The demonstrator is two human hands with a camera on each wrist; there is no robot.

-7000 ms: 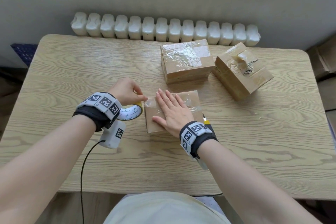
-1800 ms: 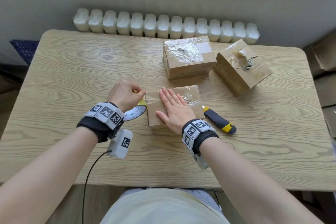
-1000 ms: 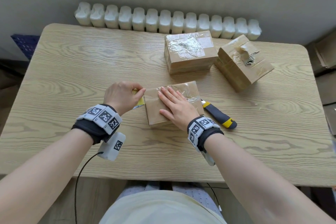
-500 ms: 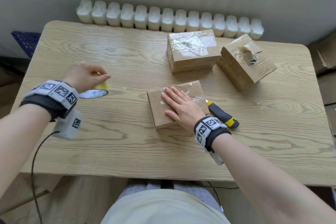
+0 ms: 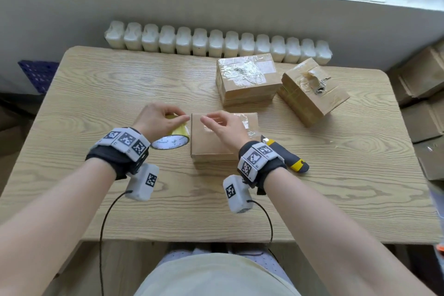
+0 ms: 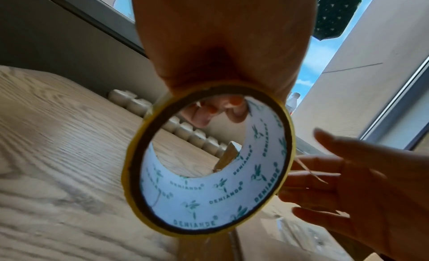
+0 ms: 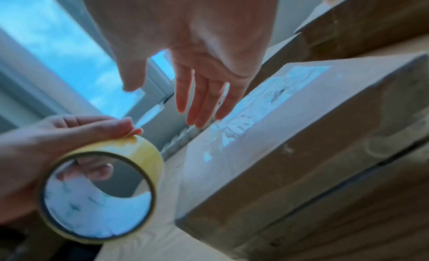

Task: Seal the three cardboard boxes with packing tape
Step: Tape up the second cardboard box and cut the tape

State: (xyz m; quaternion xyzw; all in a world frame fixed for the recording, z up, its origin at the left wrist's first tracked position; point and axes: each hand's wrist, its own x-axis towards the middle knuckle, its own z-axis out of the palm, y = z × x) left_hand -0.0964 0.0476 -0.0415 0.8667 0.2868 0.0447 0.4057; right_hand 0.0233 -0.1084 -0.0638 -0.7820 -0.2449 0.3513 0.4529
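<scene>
A small flat cardboard box (image 5: 211, 144) (image 7: 290, 155) lies in front of me, clear tape across its top. My left hand (image 5: 159, 120) (image 7: 76, 129) grips a yellowish tape roll (image 5: 174, 138) (image 6: 209, 166) (image 7: 102, 189) just left of the box, raised off the table. My right hand (image 5: 223, 125) (image 7: 197, 92) (image 6: 362, 188) hovers above the box with its fingers straight, reaching toward the roll and holding nothing. Two more taped boxes, one (image 5: 247, 81) upright and one (image 5: 312, 94) turned at an angle, sit at the back right.
A grey and yellow utility knife (image 5: 286, 155) lies on the wooden table (image 5: 96, 94) right of the near box. A white radiator (image 5: 216, 42) runs behind the table. Stacked cardboard (image 5: 422, 94) stands at the far right.
My left hand has brought the roll back from the far left to the box's left edge. My right hand has lifted off the box top and now hovers over it.
</scene>
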